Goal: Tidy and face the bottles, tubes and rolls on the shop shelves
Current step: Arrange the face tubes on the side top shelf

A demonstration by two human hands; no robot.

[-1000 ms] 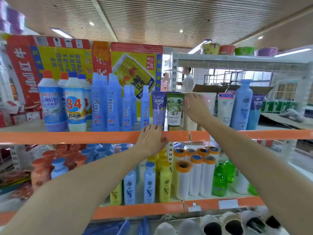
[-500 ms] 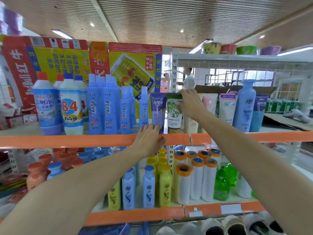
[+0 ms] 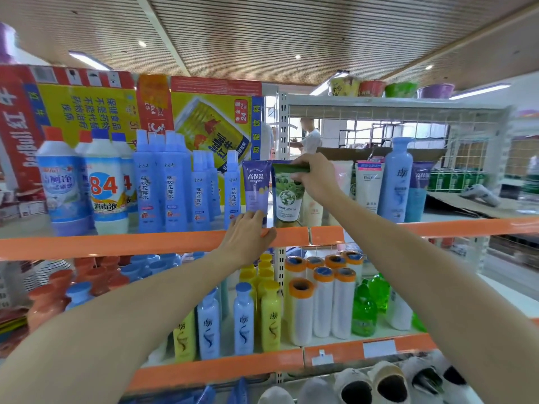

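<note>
Your right hand (image 3: pixel 316 177) pinches the top of the upright green tube (image 3: pixel 287 196), while your left hand (image 3: pixel 248 237) rests flat on the shelf's front edge (image 3: pixel 116 244) just below.

My right hand (image 3: pixel 316 177) covers the green tube's (image 3: pixel 287 196) top corner, and my left hand (image 3: pixel 248 237) hides the purple tube's (image 3: pixel 256 186) cap. Behind my right wrist a pale tube (image 3: pixel 342 177) is mostly hidden. The shoes (image 3: pixel 388 383) below are cut off by the bottom edge — the small label print is too blurred to read.
</note>
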